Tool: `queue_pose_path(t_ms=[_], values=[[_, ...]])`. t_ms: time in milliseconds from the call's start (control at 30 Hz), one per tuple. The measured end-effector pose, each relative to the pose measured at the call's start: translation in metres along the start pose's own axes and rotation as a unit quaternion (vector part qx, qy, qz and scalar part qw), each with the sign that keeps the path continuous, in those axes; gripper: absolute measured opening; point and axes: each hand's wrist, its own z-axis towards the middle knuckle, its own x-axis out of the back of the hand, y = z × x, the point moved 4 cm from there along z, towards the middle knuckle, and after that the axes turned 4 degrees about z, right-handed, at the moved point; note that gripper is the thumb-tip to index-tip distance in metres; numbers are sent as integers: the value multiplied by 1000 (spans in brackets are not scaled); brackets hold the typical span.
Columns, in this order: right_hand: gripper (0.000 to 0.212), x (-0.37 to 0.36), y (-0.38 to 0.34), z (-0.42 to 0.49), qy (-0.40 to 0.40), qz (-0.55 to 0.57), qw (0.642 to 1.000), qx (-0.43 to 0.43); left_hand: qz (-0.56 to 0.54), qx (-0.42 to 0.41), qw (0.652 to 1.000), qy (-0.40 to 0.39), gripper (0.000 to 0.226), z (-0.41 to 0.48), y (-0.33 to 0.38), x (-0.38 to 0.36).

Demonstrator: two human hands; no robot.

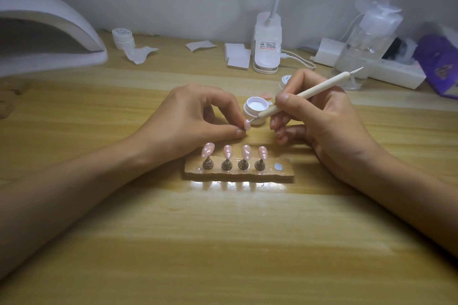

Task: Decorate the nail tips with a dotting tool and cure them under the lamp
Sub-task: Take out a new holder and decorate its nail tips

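Head view, frame centre: left hand (pixel 190 116) is pinching 1 pink nail tip (pixel 247 126) between thumb and forefinger, fingers curled tight. Right hand (pixel 322 116) is gripping the dotting tool (pixel 304 93) pen-style, its lower point touching that nail tip. Open white gel pot (pixel 256 106) is sitting just behind. 4 dotted tips (pixel 228 151) are standing on the wooden holder (pixel 238 174) below the hands. Curing lamp (pixel 49 32) is sitting upper left, well apart.

stand (pixel 285 171): on the table (pixel 223 242), nearest me, four nail tips (pixel 228 151) in a row on it.
open jar (pixel 256 106): just behind the stand, between the left hand (pixel 188 119) and the right hand (pixel 322 119).
loose tip (pixel 247 126): pinched in the left hand, left of the jar; the end of the dotting tool (pixel 304 94), held by the right hand, touches it.
curing lamp (pixel 49 32): I see it back left.
pump bottle (pixel 366 42): back right, desk lamp base (pixel 267 44) to its left.
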Motion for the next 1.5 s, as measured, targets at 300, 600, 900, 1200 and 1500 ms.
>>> queue_pose_path(t_ms=[300, 600, 900, 1200, 1500], values=[[17, 1, 2, 1, -7, 1, 1000, -4, 7, 7, 1000, 3, 11, 0, -1, 1], [17, 1, 2, 1, -8, -3, 1000, -3, 6, 7, 1000, 3, 12, 1, -1, 1], [21, 0, 1, 0, -4, 4, 1000, 4, 12, 3, 1000, 4, 11, 1, -1, 1], [19, -1, -4, 0, 2, 17, 1000, 25, 10, 5, 1000, 3, 12, 1, -1, 1], [19, 3, -12, -3, 39, 3, 995, 92, 11, -9, 1000, 3, 12, 0, 1, 2]])
